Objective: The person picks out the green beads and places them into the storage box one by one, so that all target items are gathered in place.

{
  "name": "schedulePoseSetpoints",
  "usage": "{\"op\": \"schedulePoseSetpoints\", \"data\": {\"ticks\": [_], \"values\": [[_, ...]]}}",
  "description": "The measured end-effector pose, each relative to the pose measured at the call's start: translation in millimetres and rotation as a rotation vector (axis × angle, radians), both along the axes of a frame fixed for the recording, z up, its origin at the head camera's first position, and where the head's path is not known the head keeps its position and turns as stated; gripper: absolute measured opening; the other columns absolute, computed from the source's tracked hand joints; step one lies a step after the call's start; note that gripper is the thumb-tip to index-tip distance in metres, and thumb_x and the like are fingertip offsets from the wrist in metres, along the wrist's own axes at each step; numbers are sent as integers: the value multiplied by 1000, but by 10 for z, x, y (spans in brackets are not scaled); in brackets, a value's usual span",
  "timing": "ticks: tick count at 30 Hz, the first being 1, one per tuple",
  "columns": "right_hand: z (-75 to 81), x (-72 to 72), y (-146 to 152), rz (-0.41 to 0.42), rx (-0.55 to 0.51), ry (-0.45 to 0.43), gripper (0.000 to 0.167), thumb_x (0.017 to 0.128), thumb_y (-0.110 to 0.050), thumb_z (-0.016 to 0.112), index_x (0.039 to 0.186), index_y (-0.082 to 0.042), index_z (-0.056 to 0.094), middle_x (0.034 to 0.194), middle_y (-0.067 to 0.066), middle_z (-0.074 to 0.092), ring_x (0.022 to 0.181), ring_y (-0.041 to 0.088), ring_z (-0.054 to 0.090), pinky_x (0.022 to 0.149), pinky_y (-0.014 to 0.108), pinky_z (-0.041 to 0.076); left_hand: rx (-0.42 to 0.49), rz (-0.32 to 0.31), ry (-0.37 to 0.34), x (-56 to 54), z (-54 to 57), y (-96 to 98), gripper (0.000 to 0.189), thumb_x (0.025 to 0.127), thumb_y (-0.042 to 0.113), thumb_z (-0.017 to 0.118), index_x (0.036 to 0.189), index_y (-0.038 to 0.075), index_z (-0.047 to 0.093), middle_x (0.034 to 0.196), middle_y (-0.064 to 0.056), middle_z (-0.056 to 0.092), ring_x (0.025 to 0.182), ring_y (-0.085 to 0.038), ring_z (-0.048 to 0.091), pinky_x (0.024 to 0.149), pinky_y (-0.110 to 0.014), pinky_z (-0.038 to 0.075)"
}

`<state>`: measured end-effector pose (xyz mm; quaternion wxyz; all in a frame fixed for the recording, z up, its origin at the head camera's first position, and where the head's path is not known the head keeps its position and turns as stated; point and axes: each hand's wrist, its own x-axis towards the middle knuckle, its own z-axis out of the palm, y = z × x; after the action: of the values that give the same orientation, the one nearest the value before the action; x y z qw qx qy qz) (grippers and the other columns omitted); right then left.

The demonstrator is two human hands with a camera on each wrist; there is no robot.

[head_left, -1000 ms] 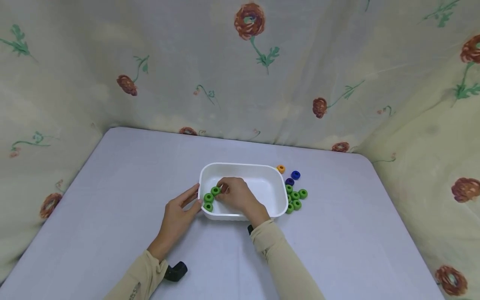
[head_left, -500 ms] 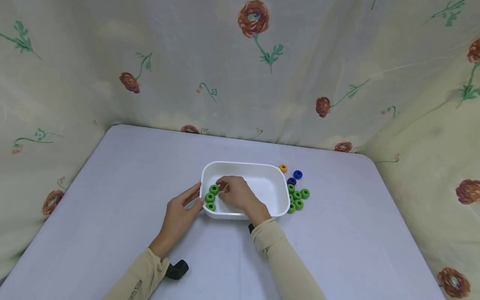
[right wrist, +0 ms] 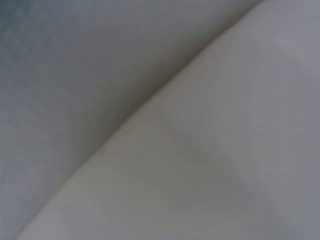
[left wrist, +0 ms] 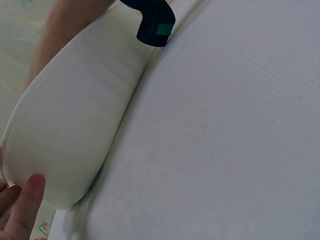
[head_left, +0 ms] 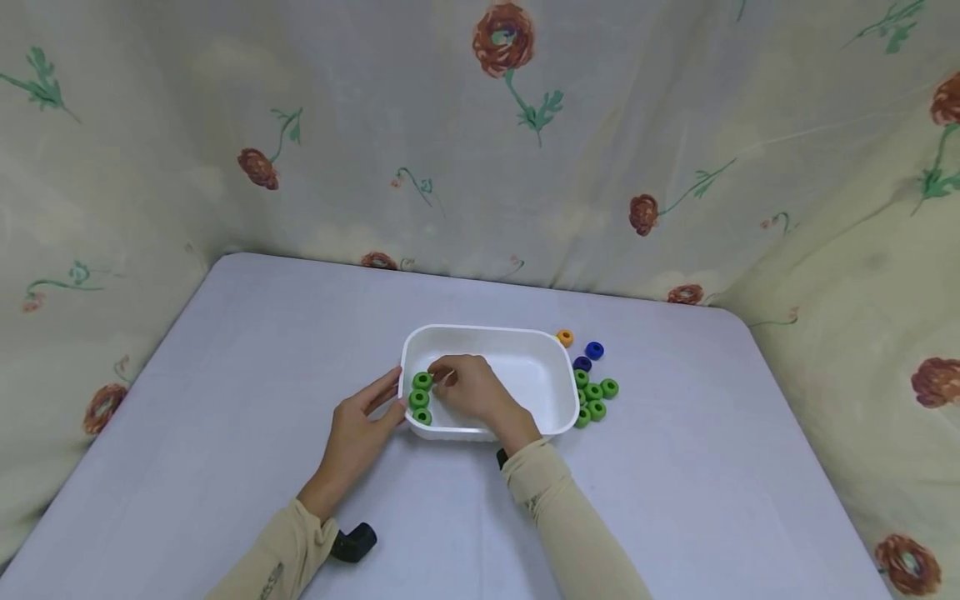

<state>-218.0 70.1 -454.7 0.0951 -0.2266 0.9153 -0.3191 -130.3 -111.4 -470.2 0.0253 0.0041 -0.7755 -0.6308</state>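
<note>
the person's left hand (head_left: 357, 432) is at the left end of a white, round-cornered plastic tray (head_left: 517, 377) on the white-covered table (head_left: 315, 325), its fingers spread and fairly straight, thumb and fingertips touching the end wall without wrapping round it. the right hand (head_left: 472, 390) reaches inside, fingers bent inward, right beside the rearmost of three green ring-shaped beads (head_left: 419, 399) lined up along that end. whether it pinches anything cannot be told: the knuckles hide the fingertips, and the right wrist view shows only blurred pale surfaces.

more green ring-shaped beads (head_left: 593, 392) sit outside against the right end, with a dark purple-blue one (head_left: 582, 364), a bright blue one (head_left: 595, 350) and an orange one (head_left: 565, 337) behind them.

the likeliest trouble, i'd judge, is the bent fingers nudging the rear bead and skewing the row. if the light left touch slipped, a push from inside might slide the tray, and a rightward slide would scatter the outer beads.
</note>
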Motion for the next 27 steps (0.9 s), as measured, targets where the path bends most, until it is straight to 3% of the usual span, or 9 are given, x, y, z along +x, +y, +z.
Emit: {"op": "schedulePoseSetpoints", "data": {"ticks": [13,20,27], "values": [[57,50,-10,-19,-10,-45,26,97,-16,65,121,-9,73,117,8,75,103,23,71,91,35,62,1,-6,9,28,-14,-4,50,96,9,65,145,12,55,146,-12,58,132,-27,59,89,-20,62],[65,31,19,-42,-25,9,24,96,-18,66,118,-9,73,113,6,76,97,20,71,84,31,62,-1,-3,11,20,-20,1,50,96,9,65,145,11,54,146,-13,58,132,-28,59,89,-19,62],[230,100,187,-147,-159,74,24,96,-19,68,116,-7,73,109,7,76,96,21,70,85,33,63,-32,5,7,5,1,14,51,96,9,65,145,11,53,147,-11,57,132,-27,59,89,-18,62]]}}
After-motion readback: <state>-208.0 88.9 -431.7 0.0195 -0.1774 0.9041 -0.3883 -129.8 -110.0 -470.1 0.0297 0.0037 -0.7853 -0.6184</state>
